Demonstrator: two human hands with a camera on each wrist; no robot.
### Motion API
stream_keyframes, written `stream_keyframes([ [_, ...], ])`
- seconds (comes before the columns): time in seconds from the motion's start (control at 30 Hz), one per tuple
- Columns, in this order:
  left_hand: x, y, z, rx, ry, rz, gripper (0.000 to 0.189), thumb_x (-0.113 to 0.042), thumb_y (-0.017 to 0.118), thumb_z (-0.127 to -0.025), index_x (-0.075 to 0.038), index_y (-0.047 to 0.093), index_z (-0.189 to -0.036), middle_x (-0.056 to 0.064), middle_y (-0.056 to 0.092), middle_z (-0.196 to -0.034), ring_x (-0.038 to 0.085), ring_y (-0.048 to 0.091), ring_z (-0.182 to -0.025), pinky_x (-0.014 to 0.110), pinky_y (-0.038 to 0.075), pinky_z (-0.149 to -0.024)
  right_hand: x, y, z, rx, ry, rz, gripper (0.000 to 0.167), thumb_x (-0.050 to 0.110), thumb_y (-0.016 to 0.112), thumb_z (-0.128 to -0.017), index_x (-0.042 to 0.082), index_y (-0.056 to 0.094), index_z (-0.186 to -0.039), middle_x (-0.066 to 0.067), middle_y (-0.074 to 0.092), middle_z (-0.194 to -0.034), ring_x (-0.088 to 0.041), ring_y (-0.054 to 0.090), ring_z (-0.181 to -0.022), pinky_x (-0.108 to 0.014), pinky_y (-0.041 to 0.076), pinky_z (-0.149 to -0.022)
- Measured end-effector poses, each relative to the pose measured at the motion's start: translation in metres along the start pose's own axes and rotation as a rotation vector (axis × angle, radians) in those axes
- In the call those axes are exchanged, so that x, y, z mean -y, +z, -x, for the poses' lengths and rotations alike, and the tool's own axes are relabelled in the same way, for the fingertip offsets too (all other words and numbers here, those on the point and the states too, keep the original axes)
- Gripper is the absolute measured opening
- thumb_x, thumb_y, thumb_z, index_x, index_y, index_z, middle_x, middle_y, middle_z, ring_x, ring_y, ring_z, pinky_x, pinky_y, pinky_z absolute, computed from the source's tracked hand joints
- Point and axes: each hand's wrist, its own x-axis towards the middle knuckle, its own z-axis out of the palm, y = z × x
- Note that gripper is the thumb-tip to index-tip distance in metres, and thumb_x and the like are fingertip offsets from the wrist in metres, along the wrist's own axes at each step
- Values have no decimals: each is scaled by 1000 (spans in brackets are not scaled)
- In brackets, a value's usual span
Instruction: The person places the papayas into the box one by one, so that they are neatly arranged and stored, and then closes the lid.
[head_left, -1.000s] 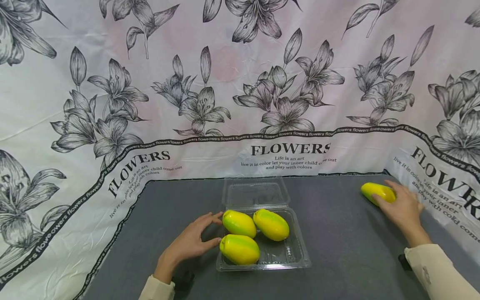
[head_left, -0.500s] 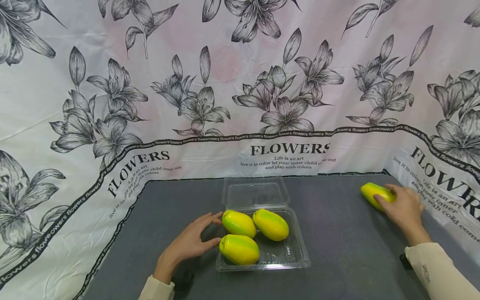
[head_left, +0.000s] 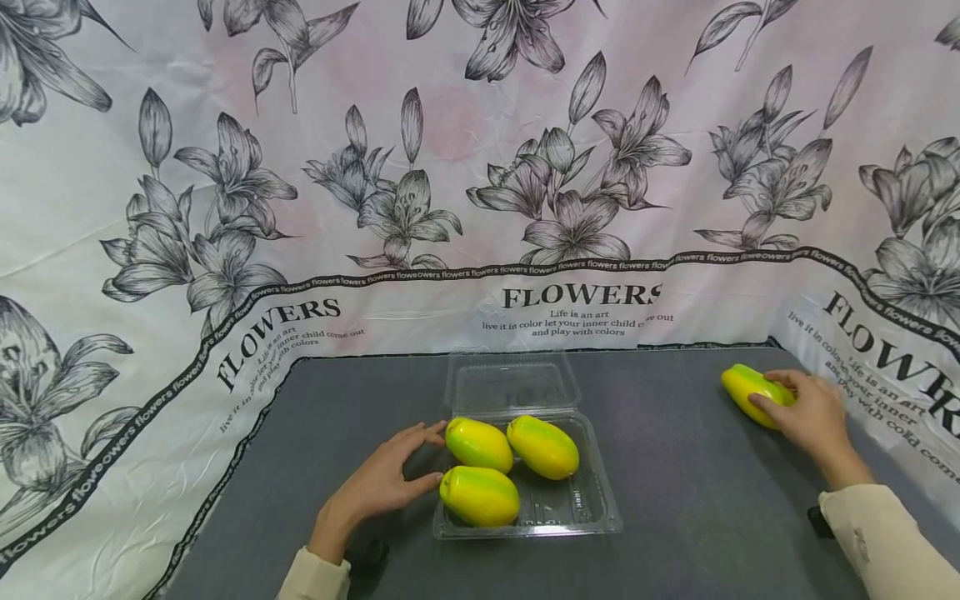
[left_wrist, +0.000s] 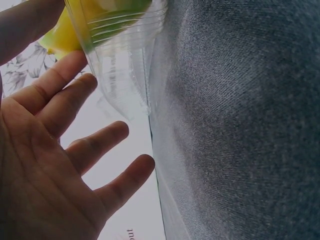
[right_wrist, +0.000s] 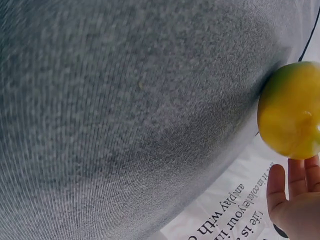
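Note:
Three yellow-green mangoes sit in a clear plastic clamshell box: one at back left, one at back right, one at front left. My left hand rests at the box's left side, fingers spread, thumb and index tips by the left mangoes. In the left wrist view, spread fingers are near the clear wall. Far right, another mango lies on the table, with the thumb and fingers of my right hand around its near right end. The right wrist view shows fingertips against this mango.
The box's lid is folded back behind it. Dark grey cloth covers the table. A white curtain printed with flowers and lettering rises along the back and both sides.
My right hand has drawn slightly to the right and back along the far-right mango, which has turned a little. My left hand and the mangoes in the box have stayed put.

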Motion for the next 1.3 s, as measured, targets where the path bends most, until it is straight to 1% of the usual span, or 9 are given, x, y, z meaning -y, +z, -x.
stream_keyframes([
  [0.1,0,0,-1,1,2,-3,42,-39,74,-92,-24,64,-130,-12,42,-161,33,30,-155,73,26,-117,-2,-1,0,24,7,-10,52,25,71,-96,-15,56,-126,-42,57,-119,-45,45,-97,-60,25,-89],
  [0.27,0,0,-1,3,7,2,42,-39,74,-92,-24,63,-130,-12,42,-161,33,30,-155,73,26,-117,-5,-3,2,77,39,-9,61,32,67,-98,-17,53,-132,-40,56,-122,-41,42,-97,-43,27,-76],
  [0.33,0,0,-1,4,9,3,42,-39,74,-93,-24,63,-130,-11,42,-161,33,30,-155,73,26,-117,-6,-4,2,112,62,-15,67,36,65,-99,-17,49,-136,-40,53,-125,-42,41,-98,-40,27,-74],
  [0.43,0,0,-1,6,11,5,42,-39,74,-93,-24,63,-130,-11,42,-161,34,30,-155,73,26,-117,-6,-5,3,158,88,-25,72,40,63,-100,-17,45,-140,-41,51,-129,-45,44,-101,-43,33,-75],
  [0.57,-1,0,-1,6,10,3,42,-38,74,-92,-23,63,-130,-10,42,-161,34,30,-155,72,26,-117,-6,-6,4,194,107,-44,75,43,61,-101,-14,42,-145,-42,47,-136,-51,49,-107,-57,40,-81],
  [0.63,-1,-1,-1,6,9,4,42,-37,74,-93,-23,63,-130,-10,42,-161,34,30,-155,72,26,-117,-6,-6,4,201,110,-53,76,44,61,-101,-13,41,-146,-42,46,-138,-51,50,-109,-60,40,-82],
  [0.73,-1,-1,-1,6,8,6,42,-37,74,-93,-23,63,-131,-10,42,-161,34,30,-155,71,26,-118,-6,-5,5,187,95,-57,74,43,63,-100,-11,42,-146,-42,47,-138,-50,51,-108,-59,40,-82],
  [0.97,-1,-1,-1,6,10,-1,41,-37,74,-93,-24,64,-130,-10,42,-161,33,30,-155,70,28,-118,-6,0,8,131,50,-55,68,38,67,-98,-9,48,-143,-40,51,-135,-47,53,-105,-46,39,-76],
  [1.3,0,-1,-1,9,8,7,42,-38,74,-93,-23,63,-130,-11,41,-161,33,30,-155,71,26,-118,1,4,11,118,33,-71,68,38,69,-97,-8,49,-143,-38,52,-132,-47,52,-107,-56,40,-80],
])
